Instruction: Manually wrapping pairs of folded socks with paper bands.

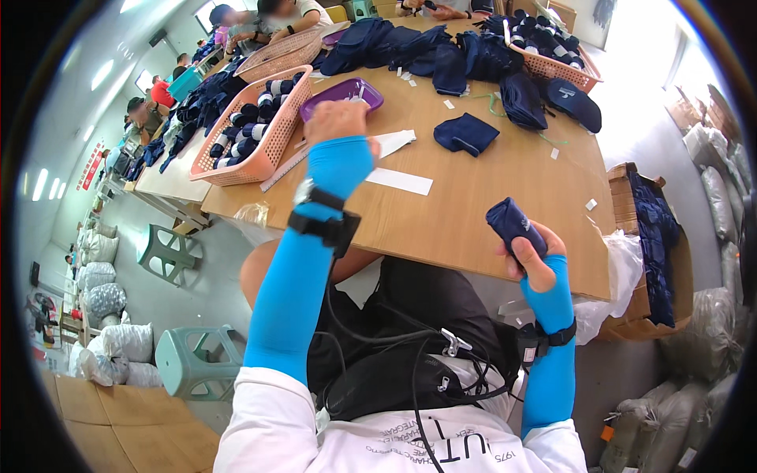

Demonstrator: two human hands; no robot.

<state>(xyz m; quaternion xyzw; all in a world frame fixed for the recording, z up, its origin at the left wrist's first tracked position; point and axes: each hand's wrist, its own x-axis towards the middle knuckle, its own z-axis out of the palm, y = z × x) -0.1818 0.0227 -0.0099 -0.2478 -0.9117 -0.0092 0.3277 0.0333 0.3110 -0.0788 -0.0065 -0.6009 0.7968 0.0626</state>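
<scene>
My right hand (536, 252) is wrapped round a rolled navy cloth bundle (516, 225), held upright just above the table's front edge. Small light lettering shows on its side. My left hand (337, 122) reaches over the near rim of a purple tray (372, 93); small whitish items lie inside it. The back of the hand hides its fingertips, so I cannot make out what they hold. Beside that wrist lie white paper strips (400, 181). A folded navy cloth piece (465, 134) rests on the table between the hands, farther back.
Left of the tray stands a pink basket (276, 150) of navy rolls with white bands. Another pink basket (579, 75) is at the back right, near navy cloth piles (394, 51). Co-workers sit across the table. A cardboard box (678, 292) stands right; green stools (189, 359) left.
</scene>
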